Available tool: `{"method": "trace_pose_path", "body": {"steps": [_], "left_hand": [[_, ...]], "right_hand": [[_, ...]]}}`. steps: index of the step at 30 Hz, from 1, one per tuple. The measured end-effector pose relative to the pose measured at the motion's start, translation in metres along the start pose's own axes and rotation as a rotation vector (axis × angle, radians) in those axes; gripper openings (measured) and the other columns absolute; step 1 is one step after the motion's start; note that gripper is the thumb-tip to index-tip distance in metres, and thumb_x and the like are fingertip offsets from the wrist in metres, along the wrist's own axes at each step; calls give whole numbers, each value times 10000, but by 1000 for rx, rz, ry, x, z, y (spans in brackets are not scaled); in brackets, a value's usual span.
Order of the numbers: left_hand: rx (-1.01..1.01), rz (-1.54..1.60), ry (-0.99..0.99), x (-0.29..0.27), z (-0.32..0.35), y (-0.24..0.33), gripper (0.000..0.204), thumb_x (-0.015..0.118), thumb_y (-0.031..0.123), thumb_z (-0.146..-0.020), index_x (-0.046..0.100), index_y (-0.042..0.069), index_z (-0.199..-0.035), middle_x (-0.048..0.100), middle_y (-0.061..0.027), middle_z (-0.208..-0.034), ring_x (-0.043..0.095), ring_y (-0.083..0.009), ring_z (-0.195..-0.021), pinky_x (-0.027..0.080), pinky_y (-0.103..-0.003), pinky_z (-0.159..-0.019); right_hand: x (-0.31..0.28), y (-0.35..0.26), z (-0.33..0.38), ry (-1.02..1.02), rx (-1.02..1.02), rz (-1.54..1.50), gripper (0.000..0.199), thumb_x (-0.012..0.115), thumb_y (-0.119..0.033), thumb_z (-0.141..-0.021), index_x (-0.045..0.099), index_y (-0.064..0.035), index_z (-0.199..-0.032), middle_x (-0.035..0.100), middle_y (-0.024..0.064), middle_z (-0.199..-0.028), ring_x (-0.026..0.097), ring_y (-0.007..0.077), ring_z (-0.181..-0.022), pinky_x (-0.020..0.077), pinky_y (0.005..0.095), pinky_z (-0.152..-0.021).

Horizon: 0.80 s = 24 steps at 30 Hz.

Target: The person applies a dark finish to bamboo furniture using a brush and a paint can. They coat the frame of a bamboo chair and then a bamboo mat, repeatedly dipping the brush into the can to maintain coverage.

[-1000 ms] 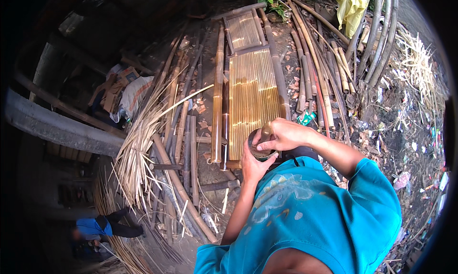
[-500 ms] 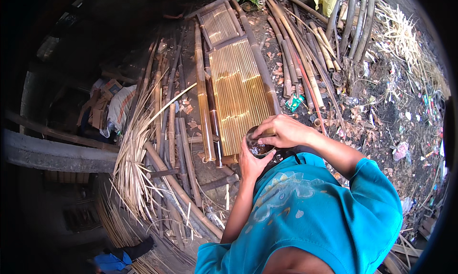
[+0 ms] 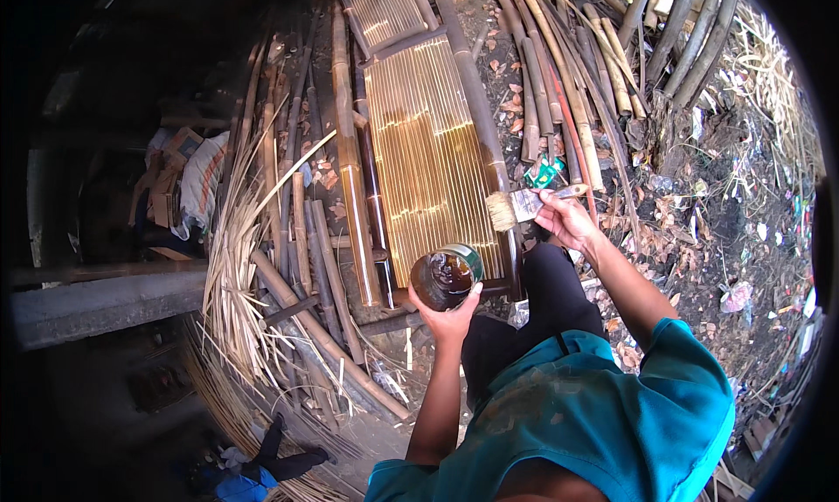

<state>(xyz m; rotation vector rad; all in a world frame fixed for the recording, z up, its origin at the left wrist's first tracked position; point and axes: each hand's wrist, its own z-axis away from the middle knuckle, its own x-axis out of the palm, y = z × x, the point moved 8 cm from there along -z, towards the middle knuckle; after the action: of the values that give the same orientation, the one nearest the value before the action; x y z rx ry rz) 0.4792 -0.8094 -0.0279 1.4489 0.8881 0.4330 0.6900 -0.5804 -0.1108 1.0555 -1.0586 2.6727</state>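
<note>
Head view, looking down on a person in a teal shirt (image 3: 603,415) standing over a bamboo slat panel (image 3: 428,152) laid on the ground.

The left hand (image 3: 450,318) cups a small round can (image 3: 447,276) from below, fingers curled up around its base and lower wall; the can sits upright above the palm, its open top showing a dark brown liquid. The can hangs over the near edge of the panel, close to its near right corner.

The right hand (image 3: 566,221) pinches the handle of a flat paintbrush (image 3: 524,205) between thumb and fingers. The handle runs through the grip toward the person's right, while the pale bristles project to the left of the hand, level with the right edge of the panel and just above the dark pole that frames that edge. Brush and can are apart, the brush up and to the right of the can.

The panel's slats shine glossy amber. A second, shorter slat panel (image 3: 384,8) lies beyond its far edge. Loose bamboo poles (image 3: 559,74) lie to the right, split strips (image 3: 236,266) fan out to the left, and dry leaves litter the soil (image 3: 717,231) at far right.
</note>
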Motion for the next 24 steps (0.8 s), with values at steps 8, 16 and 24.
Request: {"method": "trace_pose_path", "body": {"steps": [8,16,24], "left_hand": [[-140,-145,251,66,-63,-97,1315,925,29,-604,13,33,-1552,273,-222,-1533,399,-342,-1380,390,-499,-1139],[-192,-328,262,131,-98,-157,851,802,217,-807,343,-101,-1450,473,-194,-1442,527,-291,-1240,438,-425,-1062],[-76,-536,202,188,-154,-141,981,700,613,-860,383,-126,-1423,496,-238,-1420,554,-309,-1224,454,-425,-1043]], "right_hand": [[-138,122,-163,-543,-14,1175,323,713,-265,-912,715,-47,-1151,744,107,-1107,715,253,-1025,556,356,-893],[-155,-81,-476,-306,-572,1363,251,615,-204,-971,706,-123,-1190,697,95,-1231,697,292,-1080,577,393,-976],[-141,56,-315,-645,-660,1107,207,598,-172,-955,729,-117,-1106,731,129,-1085,704,291,-1012,582,424,-883]]}}
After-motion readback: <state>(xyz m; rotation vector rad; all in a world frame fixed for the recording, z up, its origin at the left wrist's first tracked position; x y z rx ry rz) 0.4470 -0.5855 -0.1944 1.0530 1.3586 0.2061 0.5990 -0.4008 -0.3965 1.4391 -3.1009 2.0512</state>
